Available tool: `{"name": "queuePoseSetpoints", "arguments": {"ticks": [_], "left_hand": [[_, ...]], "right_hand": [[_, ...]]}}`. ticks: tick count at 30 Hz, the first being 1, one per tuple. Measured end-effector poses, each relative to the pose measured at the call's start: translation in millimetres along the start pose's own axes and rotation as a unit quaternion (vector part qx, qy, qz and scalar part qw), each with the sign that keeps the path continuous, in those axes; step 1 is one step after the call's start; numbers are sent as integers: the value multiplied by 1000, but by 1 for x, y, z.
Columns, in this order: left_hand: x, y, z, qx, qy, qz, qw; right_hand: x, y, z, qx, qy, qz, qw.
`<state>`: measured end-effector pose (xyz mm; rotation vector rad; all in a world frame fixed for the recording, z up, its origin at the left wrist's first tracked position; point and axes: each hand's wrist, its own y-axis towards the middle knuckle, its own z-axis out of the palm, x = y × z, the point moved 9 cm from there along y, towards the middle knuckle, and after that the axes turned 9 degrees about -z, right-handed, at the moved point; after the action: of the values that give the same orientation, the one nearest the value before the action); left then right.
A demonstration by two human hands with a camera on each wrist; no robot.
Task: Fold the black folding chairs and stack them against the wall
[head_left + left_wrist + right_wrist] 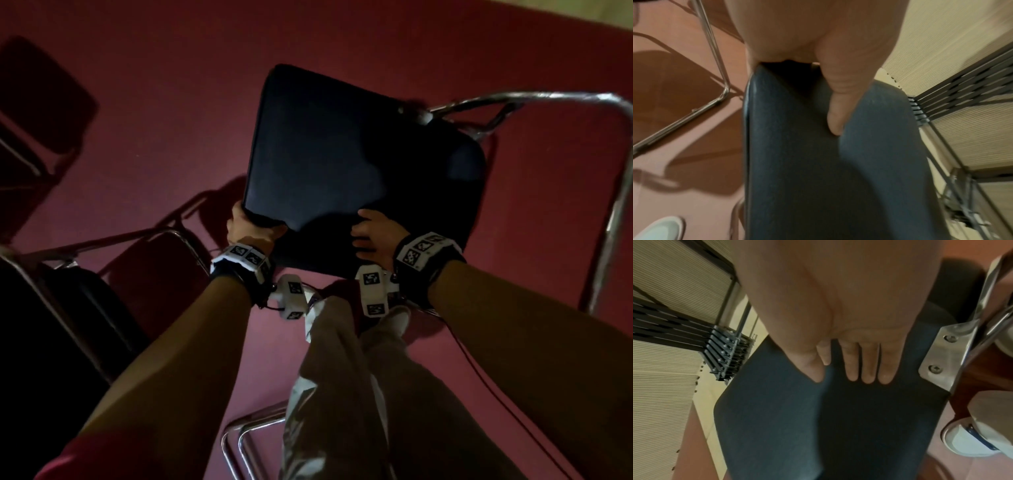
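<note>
A black folding chair's padded seat [352, 154] fills the middle of the head view, tilted, with its chrome tube frame [613, 205] curving round the right side. My left hand [251, 231] grips the seat's near left corner, the thumb [840, 104] lying on the top face and the fingers hidden under the edge. My right hand [373, 236] lies flat on the seat [838, 418] near its front edge, fingers [867, 363] straight and pressed against the padding. A metal bracket [937, 360] joins seat and frame beside that hand.
More black chairs [68, 308] stand at the left on the red carpet [411, 41]. A chrome leg loop [246, 442] lies by my legs [359, 394]. A cream slatted wall with dark rails [962, 78] shows behind the seat in the wrist views. White shoes [970, 439] stand near the frame.
</note>
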<state>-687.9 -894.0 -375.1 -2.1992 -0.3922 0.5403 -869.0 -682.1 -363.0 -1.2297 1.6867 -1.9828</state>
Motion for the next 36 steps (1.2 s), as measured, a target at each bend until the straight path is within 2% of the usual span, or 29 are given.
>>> {"name": "queuePoseSetpoints", "arguments": {"ticks": [8,18,23,25,26,28,29,30,32,34,36], "left_hand": [[18,59,21,-10,5,7,1000],[20,76,29,-36,71,17,997],[14,42,21,-101,94,-11,990],[17,19,26,-107,119,-8,987],[20,2,34,-83,137,-4,987],[33,-31,66,30,174,-18,984],[35,-44,75,62,189,-25,980],[43,-33,80,42,209,-14,977],[37,-43,75,-40,216,-5,975],[28,-60,89,-42,235,13,971],[16,-84,111,-17,227,46,973]], "right_hand": [[-22,34,9,53,0,0,999],[-32,42,12,57,17,-21,998],[-39,30,8,45,60,-7,997],[-45,22,4,47,65,0,997],[-49,15,0,49,68,3,996],[-57,3,-13,49,83,6,995],[-61,-2,-21,46,94,7,995],[-63,-8,-30,41,102,6,994],[-66,-22,-54,24,103,-4,994],[-67,-36,-82,-1,103,-17,995],[-65,-52,-111,-17,108,-32,993]]}}
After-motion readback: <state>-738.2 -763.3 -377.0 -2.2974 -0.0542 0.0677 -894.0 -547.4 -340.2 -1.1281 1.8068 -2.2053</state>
